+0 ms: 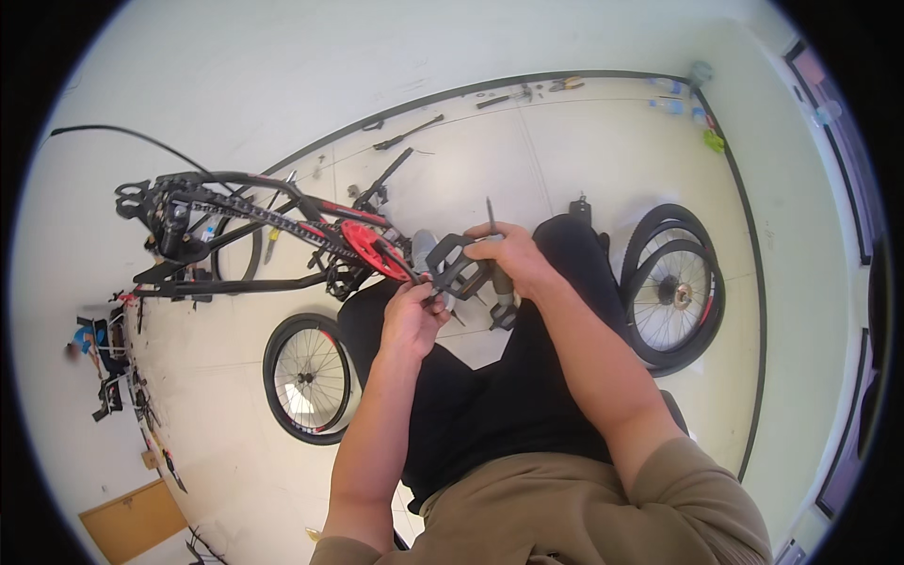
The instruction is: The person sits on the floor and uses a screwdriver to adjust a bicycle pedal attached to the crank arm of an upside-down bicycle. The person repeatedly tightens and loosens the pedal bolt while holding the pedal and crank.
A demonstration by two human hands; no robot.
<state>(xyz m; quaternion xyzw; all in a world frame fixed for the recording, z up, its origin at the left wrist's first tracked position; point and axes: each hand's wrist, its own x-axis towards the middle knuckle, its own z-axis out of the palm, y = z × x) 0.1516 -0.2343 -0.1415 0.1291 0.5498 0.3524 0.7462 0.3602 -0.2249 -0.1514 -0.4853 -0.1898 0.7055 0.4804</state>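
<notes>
A black bicycle pedal (459, 270) is between my two hands, beside the end of the crank arm (395, 261). My right hand (511, 256) is closed, with thumb and fingers on the pedal's outer side. A thin pointed tool shaft (490, 213) sticks up from the same hand; its handle is largely hidden. My left hand (412, 318) is closed at the crank end, fingertips pinched by the pedal's inner side, where the exact contact is hidden. A red chainring (370, 248) with its chain sits on the black bicycle frame (235, 285), at my left.
A second pedal (503, 316) lies between my legs. One wheel (306, 379) rests at left, and two overlapping wheels (673, 292) at right. Along the far wall are a hammer (505, 99), pliers (567, 85) and water bottles (667, 104). A seatpost-like black part (408, 132) lies beyond the frame.
</notes>
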